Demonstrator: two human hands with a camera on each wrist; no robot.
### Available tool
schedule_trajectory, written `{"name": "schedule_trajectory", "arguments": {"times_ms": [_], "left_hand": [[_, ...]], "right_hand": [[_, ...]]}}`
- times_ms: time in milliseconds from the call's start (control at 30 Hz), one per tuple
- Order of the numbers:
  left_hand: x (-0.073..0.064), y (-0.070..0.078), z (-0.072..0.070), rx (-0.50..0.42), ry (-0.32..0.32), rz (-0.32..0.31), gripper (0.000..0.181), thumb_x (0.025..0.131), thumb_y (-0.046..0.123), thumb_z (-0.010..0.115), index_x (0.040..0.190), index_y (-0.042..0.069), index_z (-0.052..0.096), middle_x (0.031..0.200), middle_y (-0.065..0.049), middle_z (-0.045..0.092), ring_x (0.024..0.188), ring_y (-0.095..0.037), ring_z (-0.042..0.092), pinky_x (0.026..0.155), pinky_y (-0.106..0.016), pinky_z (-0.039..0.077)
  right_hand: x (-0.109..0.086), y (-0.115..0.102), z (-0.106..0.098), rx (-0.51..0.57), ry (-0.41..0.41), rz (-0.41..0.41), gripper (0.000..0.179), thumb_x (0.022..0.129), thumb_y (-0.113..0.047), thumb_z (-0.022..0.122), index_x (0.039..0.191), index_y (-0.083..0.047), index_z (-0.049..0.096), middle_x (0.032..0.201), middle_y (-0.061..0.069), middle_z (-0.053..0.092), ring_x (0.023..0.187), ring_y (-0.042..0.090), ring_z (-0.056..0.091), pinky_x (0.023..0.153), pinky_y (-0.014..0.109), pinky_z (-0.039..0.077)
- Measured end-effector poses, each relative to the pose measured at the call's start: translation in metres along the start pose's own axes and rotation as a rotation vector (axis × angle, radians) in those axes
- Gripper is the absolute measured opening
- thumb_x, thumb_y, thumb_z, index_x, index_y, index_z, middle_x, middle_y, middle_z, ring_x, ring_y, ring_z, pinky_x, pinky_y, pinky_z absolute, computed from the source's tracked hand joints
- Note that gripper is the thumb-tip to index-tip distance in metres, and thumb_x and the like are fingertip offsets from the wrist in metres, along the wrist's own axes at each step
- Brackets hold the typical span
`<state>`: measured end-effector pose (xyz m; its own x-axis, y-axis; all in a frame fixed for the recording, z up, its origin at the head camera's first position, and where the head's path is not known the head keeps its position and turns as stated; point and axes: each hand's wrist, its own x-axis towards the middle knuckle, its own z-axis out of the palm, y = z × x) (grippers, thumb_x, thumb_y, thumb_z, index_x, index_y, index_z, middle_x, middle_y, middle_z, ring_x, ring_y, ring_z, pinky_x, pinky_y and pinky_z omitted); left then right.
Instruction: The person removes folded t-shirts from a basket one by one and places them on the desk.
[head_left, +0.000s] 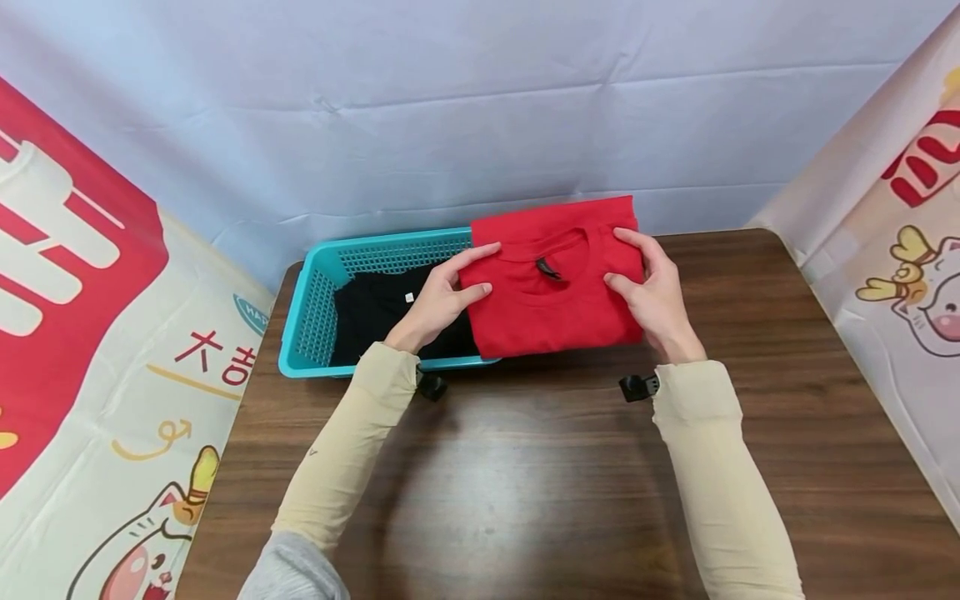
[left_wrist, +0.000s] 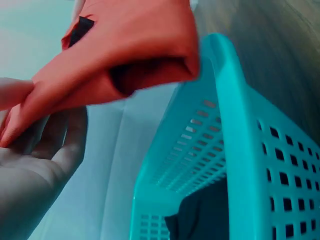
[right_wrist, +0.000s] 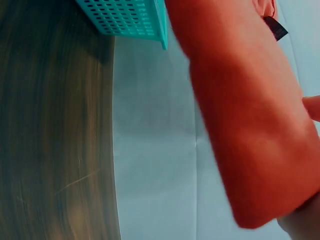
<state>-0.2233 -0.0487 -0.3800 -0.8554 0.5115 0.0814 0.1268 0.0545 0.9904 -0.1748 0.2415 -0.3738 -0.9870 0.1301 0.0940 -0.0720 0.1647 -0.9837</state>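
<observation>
Both hands hold a folded red T-shirt [head_left: 555, 308] by its two sides, raised above the right part of a turquoise basket [head_left: 300, 333]. The left hand [head_left: 444, 296] grips the shirt's left edge, thumb on top and other fingers beneath, as the left wrist view shows. On the opposite edge, the right hand [head_left: 654, 292] pinches the cloth the same way; its fingers are mostly hidden by the shirt in the right wrist view. A dark label [head_left: 548, 269] shows inside the round collar. Black clothing [head_left: 375, 312] with a small white tag lies in the basket's left part.
The basket stands at the back left of a brown wooden table [head_left: 480, 483], close to a pale cloth backdrop [head_left: 465, 108]. Printed cartoon sheets hang at the left and right sides. A black wrist camera [head_left: 639, 387] juts from the right sleeve over the table.
</observation>
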Motion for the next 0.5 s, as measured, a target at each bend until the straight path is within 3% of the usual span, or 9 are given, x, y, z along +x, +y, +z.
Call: {"name": "schedule_trajectory", "arguments": {"times_ms": [500], "left_hand": [[0.014,-0.005,0.022,0.080,-0.019,0.001,0.051,0.092,0.007,0.063,0.139,0.022,0.052,0.136,0.002,0.051,0.099,-0.018,0.059,0.080,-0.024,0.053]], "right_hand": [[-0.004,0.012,-0.018,-0.010,0.076,0.032,0.053,0.089,-0.005,0.063,0.138,-0.020,0.050,0.131,-0.002,0.048,0.112,0.013,0.047,0.079,0.016,0.050]]}}
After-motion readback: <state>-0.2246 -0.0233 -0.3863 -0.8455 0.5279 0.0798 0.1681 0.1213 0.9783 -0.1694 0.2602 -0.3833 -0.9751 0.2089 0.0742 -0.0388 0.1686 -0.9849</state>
